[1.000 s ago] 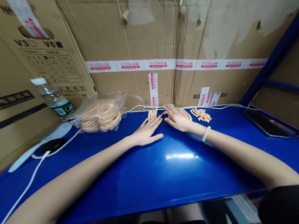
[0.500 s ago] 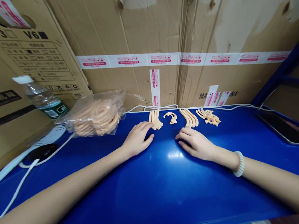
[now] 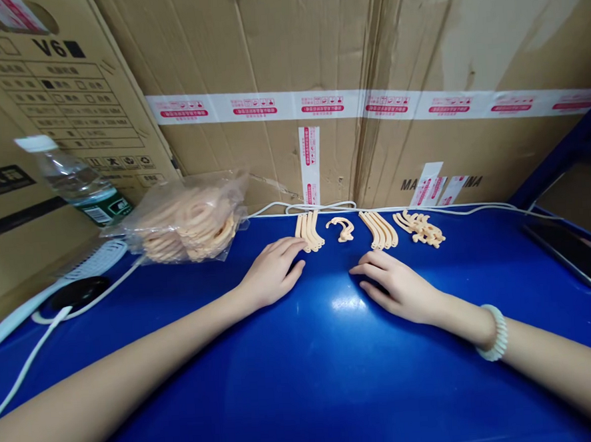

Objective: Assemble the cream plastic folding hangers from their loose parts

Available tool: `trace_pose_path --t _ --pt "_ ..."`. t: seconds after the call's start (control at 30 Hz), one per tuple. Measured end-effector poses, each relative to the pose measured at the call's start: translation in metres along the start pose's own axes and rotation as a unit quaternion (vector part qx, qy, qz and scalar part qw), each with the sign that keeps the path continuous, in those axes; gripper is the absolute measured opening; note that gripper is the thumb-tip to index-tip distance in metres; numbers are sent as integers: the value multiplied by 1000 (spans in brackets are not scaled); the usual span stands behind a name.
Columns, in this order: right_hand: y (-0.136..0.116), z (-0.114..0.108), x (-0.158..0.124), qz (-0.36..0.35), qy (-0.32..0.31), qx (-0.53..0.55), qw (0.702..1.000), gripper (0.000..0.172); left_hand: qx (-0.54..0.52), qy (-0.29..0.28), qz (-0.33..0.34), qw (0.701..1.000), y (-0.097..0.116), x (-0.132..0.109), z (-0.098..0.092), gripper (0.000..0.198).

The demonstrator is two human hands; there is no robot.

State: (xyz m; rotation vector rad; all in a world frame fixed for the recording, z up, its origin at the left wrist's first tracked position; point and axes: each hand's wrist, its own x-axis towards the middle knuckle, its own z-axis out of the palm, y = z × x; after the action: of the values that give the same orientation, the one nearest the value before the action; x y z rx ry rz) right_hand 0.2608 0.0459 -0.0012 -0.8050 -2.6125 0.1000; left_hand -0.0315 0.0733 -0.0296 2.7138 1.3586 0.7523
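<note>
My left hand (image 3: 274,270) rests on the blue table with its fingers stretched out, its fingertips at the lower end of a row of curved beige plastic strips (image 3: 309,232). Holding nothing, my right hand (image 3: 397,283) lies with fingers apart just below a second row of curved beige strips (image 3: 378,230). Between the two rows sit a few hook-shaped beige pieces (image 3: 342,229). To the right of the second row is a small jumbled pile of beige pieces (image 3: 420,228), some with knobbed ends.
A clear plastic bag (image 3: 190,217) full of beige parts lies left of my left hand. Further left are a water bottle (image 3: 75,181), a pale hairbrush (image 3: 90,260) and a black disc (image 3: 81,293) with a white cable. A phone-like dark tablet (image 3: 575,252) lies at right. Cardboard boxes (image 3: 271,156) stand behind.
The view has shifted slightly. My right hand has moved a little to the right and its fingers are somewhat more spread. My left hand stays by the first row of strips.
</note>
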Motion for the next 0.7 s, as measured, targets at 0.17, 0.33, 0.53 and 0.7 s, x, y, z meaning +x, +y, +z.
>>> trace_pose_path --t 0.17,0.33,0.53,0.7 --pt "0 0 0 -1 2 -1 1000 27 -2 4 4 1000 0 0 0 37" --pt "1 0 -1 0 -4 -7 1000 28 -3 3 0 1000 1 0 -1 37" --pt "0 -1 -1 -1 -9 -9 1000 29 -2 -8 -9 1000 1 1 -1 39" --pt "1 -2 -1 -4 -9 -7 1000 29 -1 -13 -8 1000 0 1 -1 40"
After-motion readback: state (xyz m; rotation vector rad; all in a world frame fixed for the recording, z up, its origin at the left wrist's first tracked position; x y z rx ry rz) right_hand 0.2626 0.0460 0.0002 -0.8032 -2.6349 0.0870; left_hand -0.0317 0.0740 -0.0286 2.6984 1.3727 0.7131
